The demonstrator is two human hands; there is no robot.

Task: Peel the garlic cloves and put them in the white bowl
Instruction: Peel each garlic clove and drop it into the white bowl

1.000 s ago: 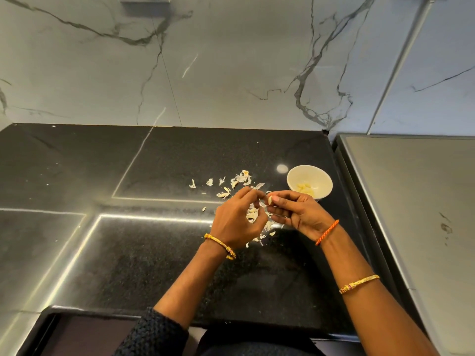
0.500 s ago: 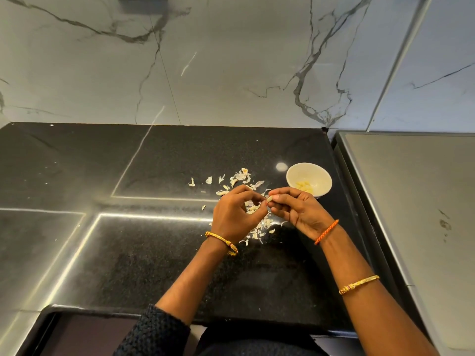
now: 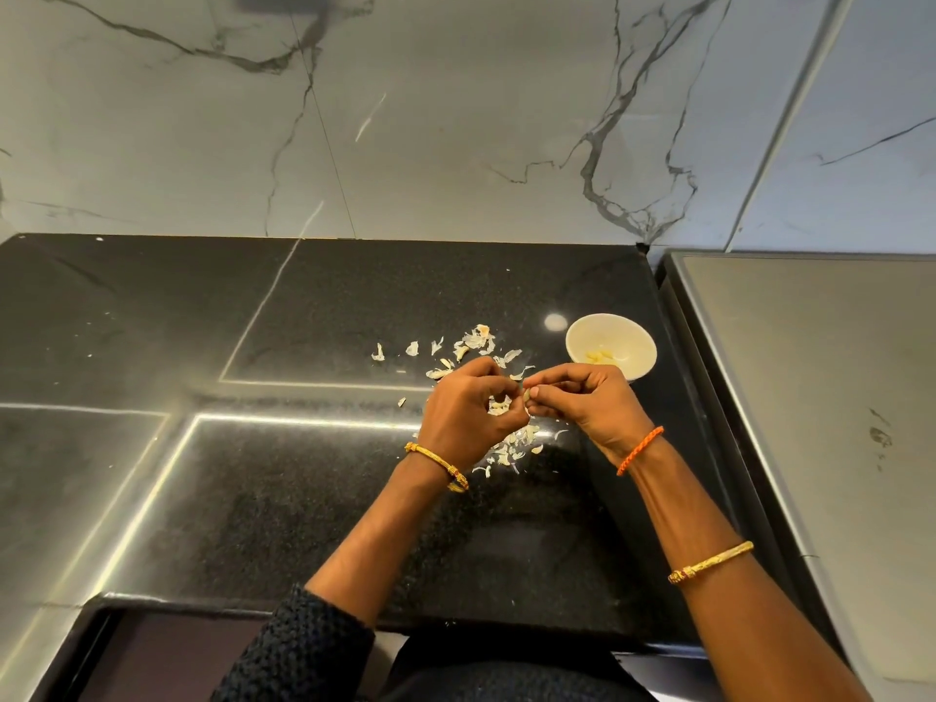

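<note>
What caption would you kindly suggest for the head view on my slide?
Both hands, left hand and right hand, pinch a garlic clove over scattered peels beside the white bowl.

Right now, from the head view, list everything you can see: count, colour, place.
white bowl: one, white, countertop, far right of the hands
peeled cloves: a few, pale yellow, inside bowl
garlic skins: many scraps, whitish, scattered around and under the hands
countertop: one, black
grey surface: one, right of countertop
garlic clove: one, pale, pinched between both hands
left hand: one, grip on clove
right hand: one, grip on clove
</note>
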